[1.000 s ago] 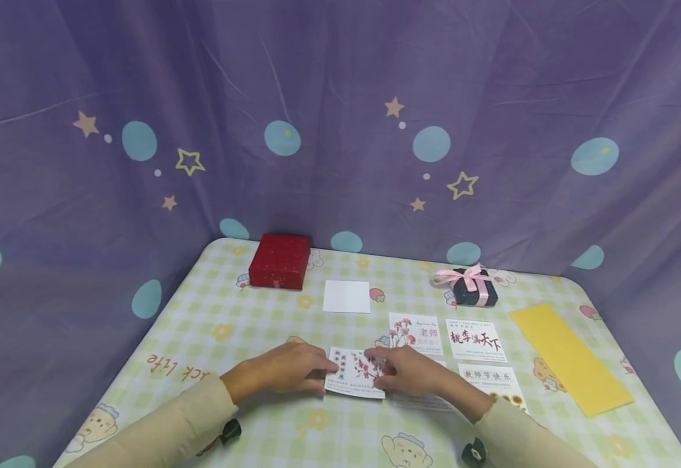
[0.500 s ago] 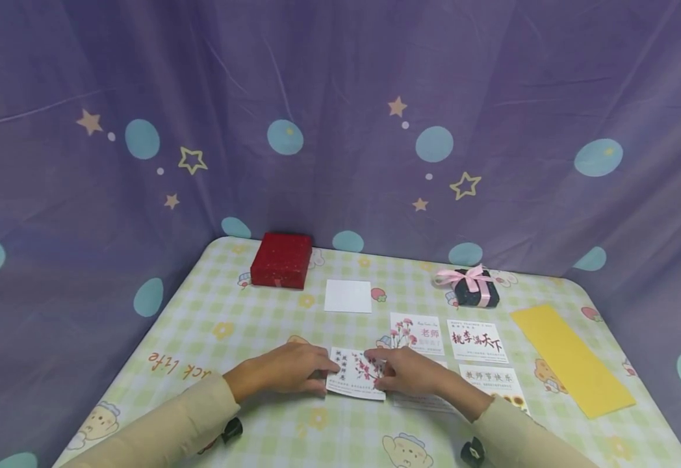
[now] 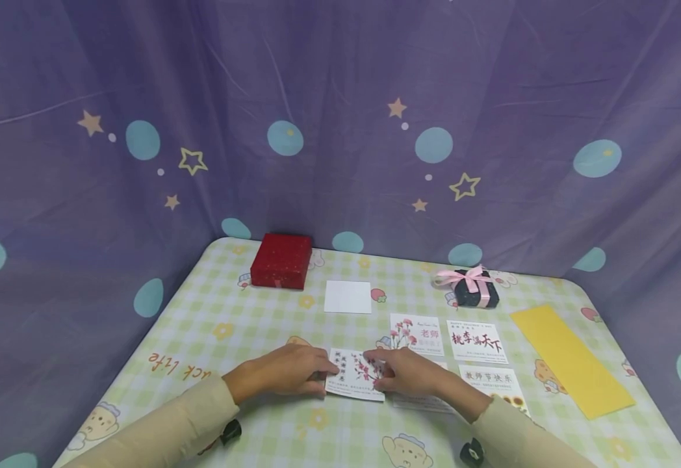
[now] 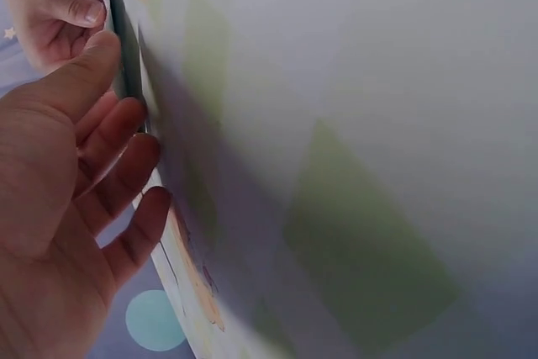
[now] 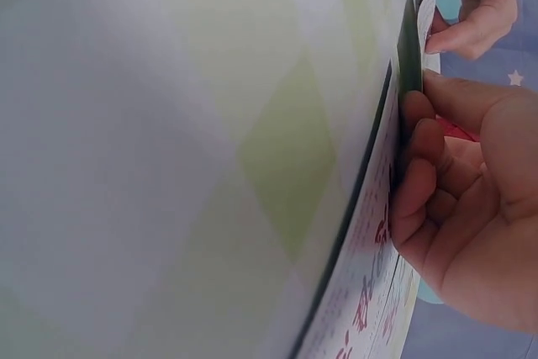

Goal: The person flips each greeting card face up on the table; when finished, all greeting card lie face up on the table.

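Note:
A white card with pink blossom print (image 3: pixel 357 374) lies near the front middle of the checked tablecloth (image 3: pixel 247 325). My left hand (image 3: pixel 294 369) pinches the card's left edge, thumb on top. My right hand (image 3: pixel 401 370) pinches its right edge. In the left wrist view the left hand (image 4: pixel 76 166) has its thumb over the card edge (image 4: pixel 126 48) and fingers beneath. In the right wrist view the right hand (image 5: pixel 458 182) holds the card (image 5: pixel 402 39) the same way, slightly raised off the cloth.
Three more printed cards (image 3: pixel 475 340) lie to the right, one partly under my right forearm. A blank white card (image 3: pixel 347 296), a red box (image 3: pixel 281 260), a dark gift box with pink ribbon (image 3: pixel 474 286) and a yellow paper strip (image 3: pixel 568 359) sit farther back. Purple curtain surrounds the table.
Almost nothing has moved. Both hands keep their pinch on the blossom card in the same place.

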{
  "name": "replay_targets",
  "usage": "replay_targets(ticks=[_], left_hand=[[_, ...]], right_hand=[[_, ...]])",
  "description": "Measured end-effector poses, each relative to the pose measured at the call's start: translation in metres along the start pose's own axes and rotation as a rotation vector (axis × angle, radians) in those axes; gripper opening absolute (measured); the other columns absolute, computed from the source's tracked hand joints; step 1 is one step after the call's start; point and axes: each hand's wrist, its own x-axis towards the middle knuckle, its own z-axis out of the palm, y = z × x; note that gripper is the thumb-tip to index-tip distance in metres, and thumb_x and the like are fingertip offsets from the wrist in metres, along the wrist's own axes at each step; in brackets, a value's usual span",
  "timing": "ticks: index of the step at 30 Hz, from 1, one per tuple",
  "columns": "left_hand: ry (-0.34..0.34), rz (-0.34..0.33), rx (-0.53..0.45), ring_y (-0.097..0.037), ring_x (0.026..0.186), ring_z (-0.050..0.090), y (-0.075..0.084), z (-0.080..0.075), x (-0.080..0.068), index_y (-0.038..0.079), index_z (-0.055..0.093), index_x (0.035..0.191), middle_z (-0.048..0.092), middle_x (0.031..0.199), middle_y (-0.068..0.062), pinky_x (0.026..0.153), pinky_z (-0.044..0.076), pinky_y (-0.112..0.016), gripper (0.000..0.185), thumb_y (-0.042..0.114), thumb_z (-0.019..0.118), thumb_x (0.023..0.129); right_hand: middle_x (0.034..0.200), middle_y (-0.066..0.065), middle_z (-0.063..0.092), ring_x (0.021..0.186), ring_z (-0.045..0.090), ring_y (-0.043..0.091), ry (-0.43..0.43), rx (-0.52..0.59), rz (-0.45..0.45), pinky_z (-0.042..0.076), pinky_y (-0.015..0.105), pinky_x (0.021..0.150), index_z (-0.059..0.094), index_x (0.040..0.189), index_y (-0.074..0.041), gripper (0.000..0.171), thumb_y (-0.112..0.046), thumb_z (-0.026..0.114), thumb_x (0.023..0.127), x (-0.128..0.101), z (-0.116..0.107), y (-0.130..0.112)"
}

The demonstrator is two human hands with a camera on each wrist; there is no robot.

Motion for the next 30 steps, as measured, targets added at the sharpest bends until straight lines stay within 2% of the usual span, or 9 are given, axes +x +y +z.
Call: replay_targets(ticks=[4,10,13,17,24,26,30], left_hand=[[-0.002,0.011,0.014,0.005,0.097,0.059,-0.001,0.000,0.001,0.027,0.070,0.129,0.067,0.111,0.013,0.091,0.045,-0.025,0.042,0.046,0.072,0.091],[-0.015,-0.008,0.005,0.004,0.103,0.061,-0.002,0.000,0.001,0.030,0.070,0.128,0.067,0.113,0.014,0.092,0.043,-0.030,0.039,0.046,0.072,0.092],[-0.006,0.013,0.007,0.004,0.099,0.061,-0.001,-0.002,0.001,0.028,0.071,0.126,0.067,0.111,0.013,0.089,0.044,-0.028,0.037,0.045,0.071,0.093],[0.019,0.023,-0.013,0.003,0.090,0.057,-0.002,-0.007,0.003,0.025,0.071,0.125,0.065,0.107,0.010,0.085,0.049,-0.024,0.033,0.039,0.070,0.096],[0.098,-0.024,-0.044,0.000,0.088,0.059,-0.006,-0.024,0.007,0.020,0.071,0.125,0.066,0.108,0.006,0.084,0.054,-0.025,0.031,0.032,0.069,0.097],[0.134,-0.045,-0.037,-0.002,0.087,0.060,-0.010,-0.029,0.009,0.018,0.071,0.126,0.067,0.109,0.004,0.084,0.054,-0.026,0.031,0.032,0.069,0.097],[0.186,-0.140,-0.054,-0.009,0.090,0.062,-0.019,-0.040,0.017,0.015,0.068,0.131,0.067,0.111,0.001,0.084,0.055,-0.031,0.037,0.030,0.069,0.097]], right_hand=[[0.060,-0.013,0.057,0.051,0.046,0.000,0.000,0.016,0.004,0.043,0.019,0.057,0.053,0.148,-0.013,0.060,-0.027,0.074,0.094,0.000,0.000,0.000],[0.061,-0.014,0.056,0.052,0.045,-0.001,-0.019,0.014,0.001,0.042,0.019,0.057,0.052,0.149,-0.013,0.060,-0.029,0.072,0.094,0.000,-0.003,-0.002],[0.065,-0.013,0.058,0.054,0.048,0.000,-0.021,0.025,-0.009,0.043,0.020,0.057,0.051,0.149,-0.012,0.059,-0.027,0.071,0.096,-0.001,-0.009,-0.004],[0.071,-0.010,0.062,0.056,0.052,0.001,0.019,0.017,-0.018,0.046,0.021,0.058,0.049,0.150,-0.009,0.058,-0.023,0.069,0.097,-0.001,-0.023,-0.005],[0.073,-0.011,0.062,0.058,0.050,0.001,0.109,-0.045,-0.065,0.046,0.022,0.059,0.051,0.148,-0.006,0.054,-0.020,0.068,0.098,0.005,-0.050,-0.003],[0.076,-0.007,0.064,0.059,0.050,0.002,0.124,-0.023,-0.064,0.046,0.023,0.060,0.051,0.148,-0.006,0.054,-0.020,0.067,0.098,0.007,-0.059,-0.002],[0.081,0.005,0.069,0.056,0.052,0.006,0.151,0.045,-0.032,0.048,0.026,0.059,0.051,0.149,-0.010,0.053,-0.020,0.066,0.099,0.015,-0.075,0.005]])
